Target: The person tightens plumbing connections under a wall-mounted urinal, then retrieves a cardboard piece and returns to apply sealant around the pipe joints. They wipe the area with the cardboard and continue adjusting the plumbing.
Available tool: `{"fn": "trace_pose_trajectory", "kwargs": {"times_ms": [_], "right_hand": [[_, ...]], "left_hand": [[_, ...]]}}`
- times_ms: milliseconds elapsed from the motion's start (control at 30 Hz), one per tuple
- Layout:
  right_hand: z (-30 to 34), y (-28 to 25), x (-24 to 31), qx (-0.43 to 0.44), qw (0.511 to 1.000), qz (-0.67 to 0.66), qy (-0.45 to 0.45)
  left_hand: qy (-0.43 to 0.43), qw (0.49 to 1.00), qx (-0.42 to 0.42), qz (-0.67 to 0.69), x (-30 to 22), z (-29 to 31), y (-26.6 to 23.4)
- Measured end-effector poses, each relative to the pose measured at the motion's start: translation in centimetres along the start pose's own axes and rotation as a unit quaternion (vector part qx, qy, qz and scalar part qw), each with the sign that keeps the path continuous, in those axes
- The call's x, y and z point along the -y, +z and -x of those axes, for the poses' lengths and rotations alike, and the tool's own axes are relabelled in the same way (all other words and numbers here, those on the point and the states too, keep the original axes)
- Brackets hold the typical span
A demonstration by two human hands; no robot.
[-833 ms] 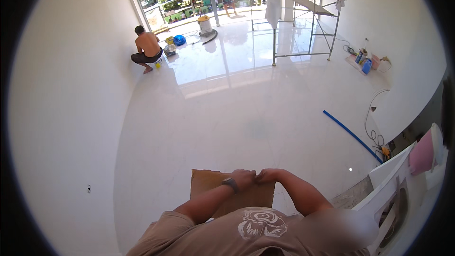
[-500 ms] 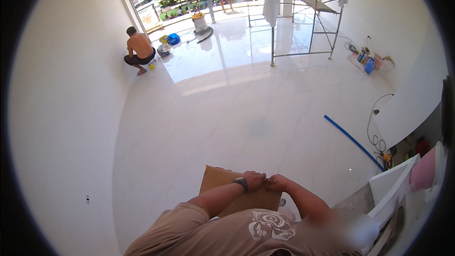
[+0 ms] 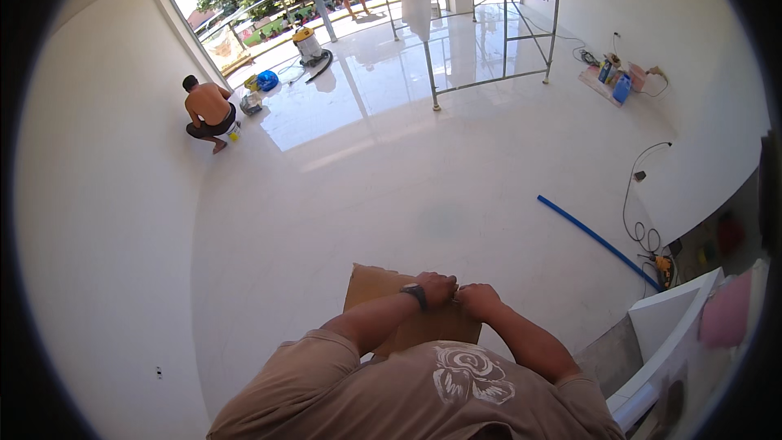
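Observation:
Before my body hangs a brown piece of cardboard (image 3: 376, 283), tilted, with a ragged upper edge. My left hand (image 3: 438, 288), below a dark wristwatch, is closed on the cardboard's upper edge toward its right side. Right beside it, my right hand (image 3: 478, 301) is closed on the same edge near the corner. The two hands almost touch, fingers curled inward. My forearms and shirt cover the lower part of the cardboard.
A blue bar (image 3: 599, 243) lies on the glossy floor at right, near a cord and an orange-yellow power tool (image 3: 665, 270). Metal scaffolding (image 3: 489, 80) stands farther off. A person (image 3: 209, 110) squats by the left wall near a vacuum (image 3: 309, 47); another stands by the railing.
My view has turned slightly, so the room sits farther left and tilted. Both hands stay on the cardboard's edge; my right forearm now shows more fully, elbow out to the right.

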State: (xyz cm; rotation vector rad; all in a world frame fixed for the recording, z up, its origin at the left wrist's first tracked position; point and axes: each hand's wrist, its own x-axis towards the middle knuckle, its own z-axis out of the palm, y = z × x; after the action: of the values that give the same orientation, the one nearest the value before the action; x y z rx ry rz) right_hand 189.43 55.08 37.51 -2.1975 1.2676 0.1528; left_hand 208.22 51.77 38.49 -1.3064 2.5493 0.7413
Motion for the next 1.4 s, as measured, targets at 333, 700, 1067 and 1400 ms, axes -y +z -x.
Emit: {"fn": "trace_pose_trajectory", "kwargs": {"times_ms": [333,700,1067,1400], "right_hand": [[-5.1,-4.2,-17.7,-0.098,0.714,-0.679,0.141],[-12.9,-17.0,-22.0,-0.085,0.959,-0.178,0.203],[-18.1,-18.6,-27.2,0.096,0.914,-0.331,0.216],[-16.9,-19.1,-25.7,0.03,0.973,-0.119,0.195]], "left_hand": [[0.087,0.99,-0.108,0.017,2.8,-19.1,-5.1],[0.175,0.983,-0.026,0.04,4.9,-31.2,-9.8],[0.149,0.95,0.27,0.042,6.8,-39.9,-15.5],[0.117,0.94,0.309,0.084,7.8,-43.2,-14.1]]}}
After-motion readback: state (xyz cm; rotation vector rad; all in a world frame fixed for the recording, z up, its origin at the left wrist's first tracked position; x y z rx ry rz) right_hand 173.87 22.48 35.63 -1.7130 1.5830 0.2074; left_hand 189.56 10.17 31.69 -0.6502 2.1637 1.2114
